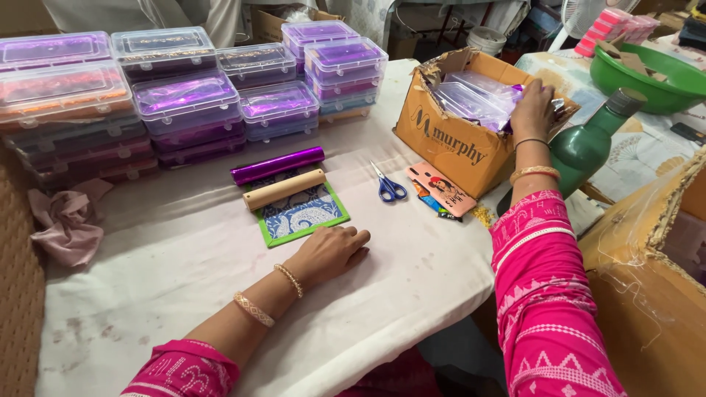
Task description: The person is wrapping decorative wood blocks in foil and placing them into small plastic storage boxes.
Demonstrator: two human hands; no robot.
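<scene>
My left hand (330, 251) rests flat on the white cloth-covered table (184, 279), fingers loosely curled, just below a green-edged blue patterned card (303, 215). On that card lie a wooden roller (284, 190) and a shiny purple foil roll (276, 165). My right hand (531, 109) reaches into an open cardboard box (448, 143) at the right and lies on clear plastic boxes (474, 101) with purple lining inside; whether it grips one I cannot tell. Blue-handled scissors (388, 185) lie between the card and the cardboard box.
Stacks of clear lidded plastic boxes (184, 103) with purple and orange contents fill the table's back left. A pink cloth (68, 220) lies at the left edge. A green bottle (592, 140), a green bowl (640, 77) and a small printed card (441, 190) lie right.
</scene>
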